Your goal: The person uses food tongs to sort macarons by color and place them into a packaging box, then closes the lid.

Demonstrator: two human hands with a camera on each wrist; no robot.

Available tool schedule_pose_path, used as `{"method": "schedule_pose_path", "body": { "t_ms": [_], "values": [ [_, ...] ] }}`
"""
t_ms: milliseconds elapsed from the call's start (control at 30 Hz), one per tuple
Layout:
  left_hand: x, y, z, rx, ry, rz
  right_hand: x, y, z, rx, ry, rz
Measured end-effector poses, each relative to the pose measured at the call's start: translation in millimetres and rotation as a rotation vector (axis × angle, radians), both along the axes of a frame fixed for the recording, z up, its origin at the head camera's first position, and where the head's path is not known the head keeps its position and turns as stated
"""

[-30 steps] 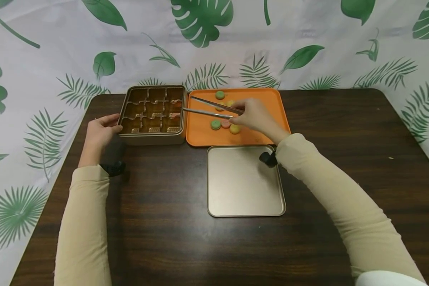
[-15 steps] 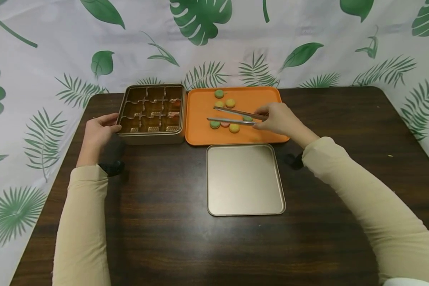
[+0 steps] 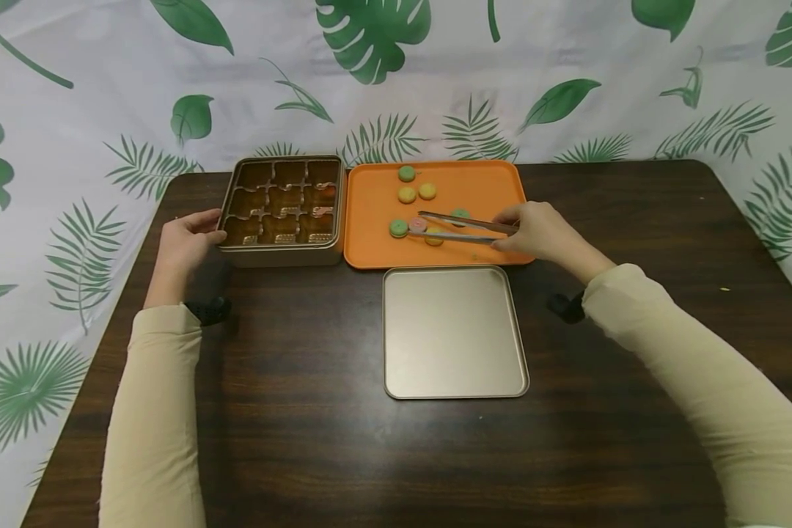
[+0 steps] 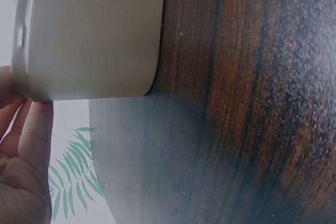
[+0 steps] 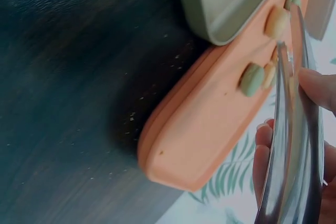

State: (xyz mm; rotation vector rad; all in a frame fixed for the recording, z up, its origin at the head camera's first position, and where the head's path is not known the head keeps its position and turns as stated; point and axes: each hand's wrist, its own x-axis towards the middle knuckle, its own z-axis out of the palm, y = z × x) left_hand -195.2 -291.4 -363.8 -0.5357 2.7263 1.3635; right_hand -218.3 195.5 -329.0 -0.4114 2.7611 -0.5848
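In the head view my left hand [image 3: 183, 246] holds the near left corner of a bronze square tin [image 3: 284, 257], thumb over the rim and fingers against its side. A brown plastic insert divides the tin into several compartments. My right hand [image 3: 534, 231] grips metal tongs [image 3: 460, 237] over the orange tray [image 3: 369, 253]. The spread tong tips stand on either side of a pink macaron [image 3: 418, 224]. Beside it lie a green macaron [image 3: 398, 227] and a yellow macaron [image 3: 433, 240], which one tong arm partly covers. Another green macaron [image 3: 460, 213] shows between the tong arms.
Farther back on the tray are a green macaron [image 3: 405, 174] and two yellow ones. A shallow gold lid [image 3: 449, 330] lies in front of the tray on the dark wooden table [image 3: 290, 411]. A leaf-patterned cloth [image 3: 468, 73] hangs behind.
My right hand has drawn the tongs rightward from beside the tin, then slightly forward toward me, bringing the tips around the pink macaron. My left hand has stayed at the tin.
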Motion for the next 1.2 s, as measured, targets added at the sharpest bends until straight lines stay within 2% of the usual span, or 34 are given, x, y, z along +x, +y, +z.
{"method": "schedule_pose_path", "body": {
  "t_ms": [733, 1000, 1200],
  "values": [
    [0.6, 0.2, 0.1, 0.046, -0.007, 0.012, -3.3, 0.8, 0.2, 0.008, 0.028, 0.024],
    [1.0, -1.2, 1.0, 0.029, -0.004, -0.015, -2.4, -1.8, 2.9, -0.006, 0.045, -0.004],
    [1.2, -2.5, 0.9, 0.036, -0.009, -0.025, -1.9, -7.8, 4.5, -0.054, 0.082, -0.040]
  ]
}}
